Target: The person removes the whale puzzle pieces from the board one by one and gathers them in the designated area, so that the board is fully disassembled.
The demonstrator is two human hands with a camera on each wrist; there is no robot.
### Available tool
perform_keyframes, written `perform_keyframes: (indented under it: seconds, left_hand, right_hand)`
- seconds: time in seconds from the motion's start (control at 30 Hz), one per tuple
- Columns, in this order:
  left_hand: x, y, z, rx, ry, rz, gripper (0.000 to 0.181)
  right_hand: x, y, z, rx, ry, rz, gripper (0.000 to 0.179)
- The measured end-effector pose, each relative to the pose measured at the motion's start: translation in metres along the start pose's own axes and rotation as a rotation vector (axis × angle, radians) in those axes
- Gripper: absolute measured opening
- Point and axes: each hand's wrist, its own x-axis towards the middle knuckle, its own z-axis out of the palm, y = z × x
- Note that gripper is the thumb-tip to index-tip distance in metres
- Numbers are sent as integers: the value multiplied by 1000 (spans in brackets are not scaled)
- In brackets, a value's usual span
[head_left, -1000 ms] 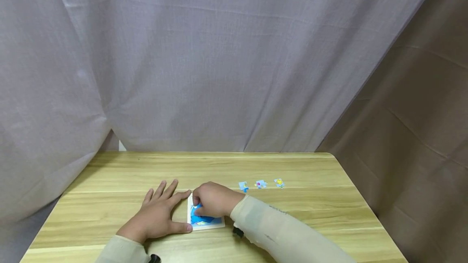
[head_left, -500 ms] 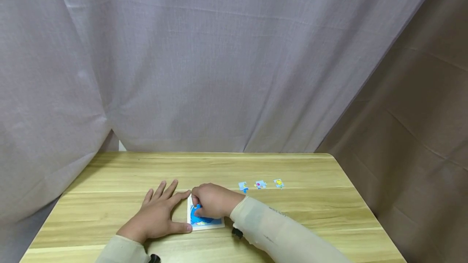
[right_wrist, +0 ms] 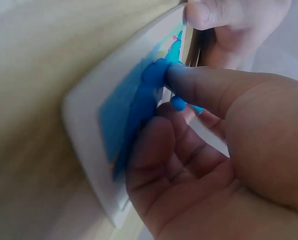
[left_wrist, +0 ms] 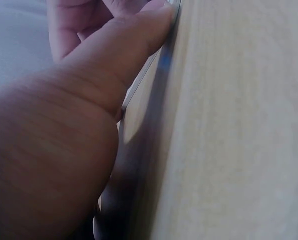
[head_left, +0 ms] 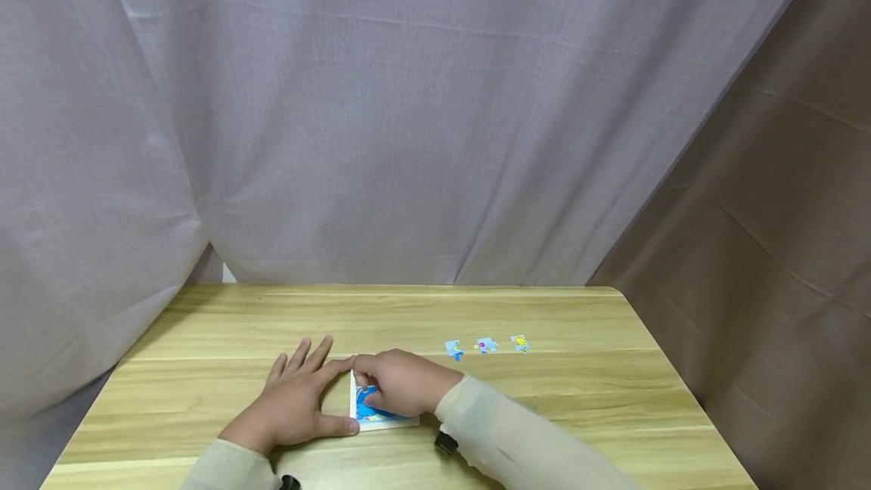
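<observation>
A small white-rimmed puzzle tray (head_left: 388,425) with a blue picture lies on the table. My left hand (head_left: 289,407) is spread at its left side, thumb at the near corner and index fingertip at the far one. Over the tray, my right hand (head_left: 404,384) has its fingers bent and pinches a blue puzzle piece (right_wrist: 154,75). In the right wrist view the thumb presses on this piece, whose rounded knobs stick up beside the thumb tip. Part of the picture is hidden beneath the right hand. The left wrist view shows the left thumb (left_wrist: 144,30) along the tray edge.
To the right of the tray, farther back, three loose puzzle pieces lie in a row: one with a moon shape (head_left: 454,349), one with a pink spot (head_left: 486,345), one with a yellow sun (head_left: 520,342). Grey curtain (head_left: 408,134) hangs behind the wooden table (head_left: 578,407).
My right hand has shifted slightly to the right and nearer, its index finger bending differently over the tray. The left hand and the loose pieces stay where they were.
</observation>
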Motion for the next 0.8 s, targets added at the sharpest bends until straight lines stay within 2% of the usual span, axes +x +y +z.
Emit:
perform_keyframes:
  seconds: [0.1,0.3,0.53,0.8]
  left_hand:
    - [1,0,1,-4,-1,2,105]
    - [1,-4,2,2,5,-6,107]
    - [0,-3,1,1,3,-1,107]
    - [1,-2,0,-4,-4,-2,107]
  right_hand:
    - [-4,9,3,41,14,-48,19]
    - [-8,16,6,95,35,-86,9]
    - [-13,17,11,186,72,-16,12]
    - [-19,20,12,296,98,28,10]
